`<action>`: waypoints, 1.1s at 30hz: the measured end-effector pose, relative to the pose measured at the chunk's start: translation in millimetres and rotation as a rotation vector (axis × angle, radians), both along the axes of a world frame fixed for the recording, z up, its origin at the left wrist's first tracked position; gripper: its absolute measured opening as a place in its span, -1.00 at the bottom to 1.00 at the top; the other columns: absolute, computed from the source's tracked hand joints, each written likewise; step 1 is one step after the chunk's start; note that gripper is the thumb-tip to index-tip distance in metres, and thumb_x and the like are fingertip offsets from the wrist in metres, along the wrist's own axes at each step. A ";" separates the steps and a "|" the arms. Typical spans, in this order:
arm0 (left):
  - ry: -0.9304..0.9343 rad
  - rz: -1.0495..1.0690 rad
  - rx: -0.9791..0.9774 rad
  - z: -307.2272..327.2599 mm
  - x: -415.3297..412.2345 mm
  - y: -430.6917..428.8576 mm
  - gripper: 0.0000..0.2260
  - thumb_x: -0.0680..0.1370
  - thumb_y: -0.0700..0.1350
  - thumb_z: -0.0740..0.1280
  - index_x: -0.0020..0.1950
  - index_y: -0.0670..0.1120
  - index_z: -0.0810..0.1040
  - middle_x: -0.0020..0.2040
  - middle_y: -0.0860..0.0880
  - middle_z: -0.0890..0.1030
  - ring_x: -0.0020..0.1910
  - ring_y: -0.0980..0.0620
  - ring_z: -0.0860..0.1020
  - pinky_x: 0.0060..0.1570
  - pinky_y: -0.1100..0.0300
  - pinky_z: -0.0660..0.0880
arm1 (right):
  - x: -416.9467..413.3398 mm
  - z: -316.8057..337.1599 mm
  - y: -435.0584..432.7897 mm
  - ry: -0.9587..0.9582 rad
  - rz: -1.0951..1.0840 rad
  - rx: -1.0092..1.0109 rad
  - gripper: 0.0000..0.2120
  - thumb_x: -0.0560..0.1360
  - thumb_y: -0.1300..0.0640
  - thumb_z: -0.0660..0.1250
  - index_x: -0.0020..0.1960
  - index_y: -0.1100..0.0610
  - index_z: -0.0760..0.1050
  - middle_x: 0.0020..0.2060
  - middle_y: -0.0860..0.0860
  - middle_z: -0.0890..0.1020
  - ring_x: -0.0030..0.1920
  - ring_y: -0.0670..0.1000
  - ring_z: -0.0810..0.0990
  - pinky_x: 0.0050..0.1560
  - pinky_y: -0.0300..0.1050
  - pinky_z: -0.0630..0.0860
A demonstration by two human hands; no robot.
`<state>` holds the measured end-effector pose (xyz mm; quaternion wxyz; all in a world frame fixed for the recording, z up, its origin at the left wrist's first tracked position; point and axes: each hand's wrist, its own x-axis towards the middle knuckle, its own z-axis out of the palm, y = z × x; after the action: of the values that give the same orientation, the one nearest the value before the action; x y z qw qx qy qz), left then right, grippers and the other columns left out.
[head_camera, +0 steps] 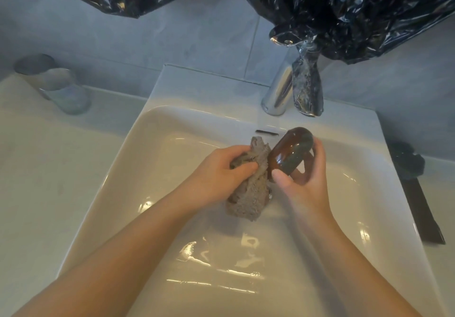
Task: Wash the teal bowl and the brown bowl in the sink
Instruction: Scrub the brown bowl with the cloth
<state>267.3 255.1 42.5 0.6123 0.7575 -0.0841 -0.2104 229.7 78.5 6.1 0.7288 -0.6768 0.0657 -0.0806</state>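
Over the sink point(152, 129), cloth point(248, 193) lies left of bowl point(290, 154).

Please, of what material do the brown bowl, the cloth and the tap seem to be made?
Brown bowl: probably glazed ceramic, though glass is possible; glossy with sharp highlights.
Cloth: woven or knitted textile, matte grey-brown, wet-looking and crumpled.
Tap: polished metal, likely chrome; mirror-like reflections.

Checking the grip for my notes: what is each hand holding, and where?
Right hand holds the brown bowl by its rim; left hand grips the cloth, bunched.
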 end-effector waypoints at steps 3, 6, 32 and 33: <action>-0.044 0.022 0.004 1.9 0.7 2.5 -0.77 0.56 -0.19 0.33 0.21 -0.07 0.60 -0.01 0.01 0.68 -0.09 0.10 0.64 -0.03 0.11 0.57 | -1.1 -5.9 0.2 0.004 0.035 -0.138 -0.10 0.26 0.35 0.57 0.45 -0.01 0.23 0.32 -0.16 0.48 0.24 0.05 0.60 0.12 -0.09 0.61; -0.114 0.080 -0.012 7.3 1.5 5.2 -0.76 0.55 -0.22 0.34 0.19 -0.04 0.61 0.03 0.04 0.67 0.02 0.13 0.63 0.12 0.07 0.55 | -2.7 -8.0 -0.2 -0.004 0.125 -0.285 -0.08 0.20 0.21 0.61 0.44 -0.09 0.24 0.26 -0.29 0.49 0.30 -0.01 0.54 0.26 0.02 0.55; -0.529 0.109 0.011 3.7 7.1 10.1 -0.65 0.50 -0.16 0.30 0.28 -0.11 0.56 0.06 0.00 0.56 0.05 0.33 0.49 0.12 0.40 0.42 | -11.4 7.2 25.2 0.036 0.293 0.306 0.04 0.15 -0.08 0.67 0.46 0.18 0.24 0.22 0.18 0.52 0.19 0.14 0.56 0.09 0.06 0.56; -0.556 0.086 0.030 3.9 7.3 11.2 -0.66 0.50 -0.16 0.29 0.27 -0.11 0.57 0.06 -0.01 0.56 0.05 0.32 0.49 0.11 0.41 0.41 | -10.6 8.5 27.0 0.044 0.305 0.375 0.05 0.17 -0.06 0.67 0.47 0.22 0.21 0.22 0.21 0.50 0.20 0.19 0.54 0.11 0.13 0.55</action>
<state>274.7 266.3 46.4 0.5629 0.7980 -0.2132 0.0305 219.1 105.5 14.6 0.8438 -0.5334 -0.0078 0.0587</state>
